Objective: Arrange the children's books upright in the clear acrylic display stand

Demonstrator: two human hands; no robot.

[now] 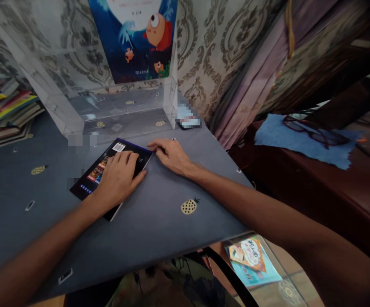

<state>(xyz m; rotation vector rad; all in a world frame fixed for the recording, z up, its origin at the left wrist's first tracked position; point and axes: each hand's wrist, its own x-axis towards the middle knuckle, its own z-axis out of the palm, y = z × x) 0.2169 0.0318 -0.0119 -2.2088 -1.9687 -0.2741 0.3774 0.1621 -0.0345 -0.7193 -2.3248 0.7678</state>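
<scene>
The person's left hand (119, 177) and right hand (172, 157) are bare, as are the slender left forearm (55, 238) and right forearm (249, 202). Over the lap, a dark garment (168, 281) carries a muted green and brownish print of leaf-like shapes, its finer details lost in shadow.

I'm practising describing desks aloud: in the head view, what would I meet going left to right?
Pile of books → left hand on a dark book → right hand → blue cloth with glasses on it.
</scene>
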